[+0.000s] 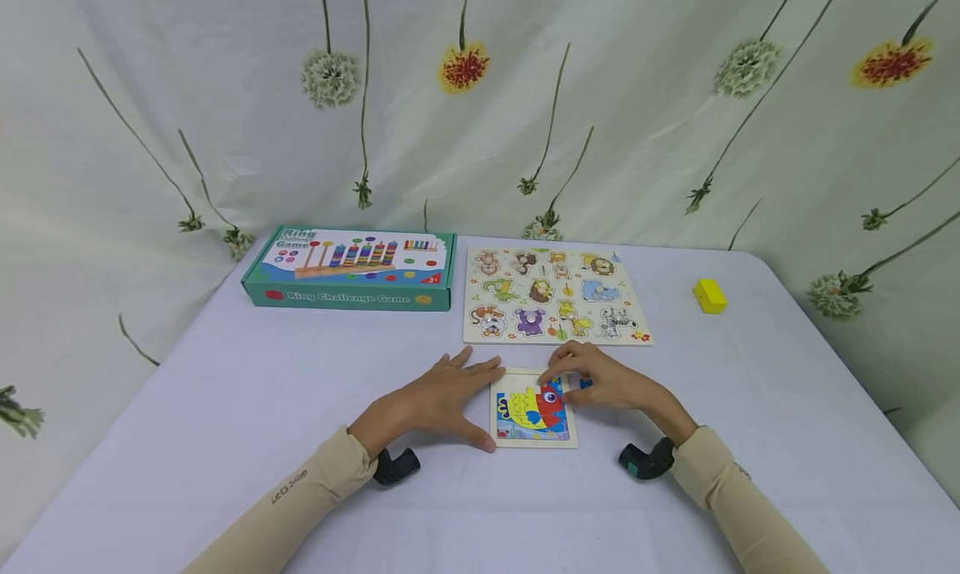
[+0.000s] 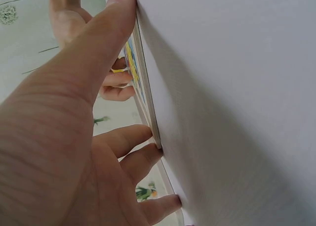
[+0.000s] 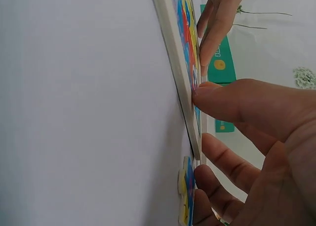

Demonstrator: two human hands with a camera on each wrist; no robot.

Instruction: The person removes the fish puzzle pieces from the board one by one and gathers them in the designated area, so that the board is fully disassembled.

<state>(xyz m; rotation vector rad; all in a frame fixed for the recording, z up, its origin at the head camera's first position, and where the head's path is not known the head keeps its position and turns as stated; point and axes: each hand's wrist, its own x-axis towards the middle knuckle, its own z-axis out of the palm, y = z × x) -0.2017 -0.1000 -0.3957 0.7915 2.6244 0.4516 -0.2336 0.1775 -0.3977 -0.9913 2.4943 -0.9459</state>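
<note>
A small wooden fish puzzle [image 1: 513, 444] lies flat in its pale frame, with bare wood showing at its upper left. My left hand [image 1: 448, 395] is spread along its left side, the thumb by the near corner and fingertips touching the far corner. At the upper right, my right hand [image 1: 606, 381] pinches a blue and red puzzle piece [image 1: 556, 385] between thumb and bent index finger, over the tray. Its exact seating is hidden by the fingers. A loose blue and yellow puzzle piece [image 3: 186, 191] lies on the table beside the frame, under the right hand's other fingers.
Behind the hands lies an animal peg puzzle board [image 1: 551, 295]. A green Ring Challenge Game box [image 1: 348, 297] stands at the back left. One yellow block [image 1: 709, 296] sits at the back right on the white-covered table [image 1: 337, 357]. A floral curtain [image 1: 487, 141] hangs behind.
</note>
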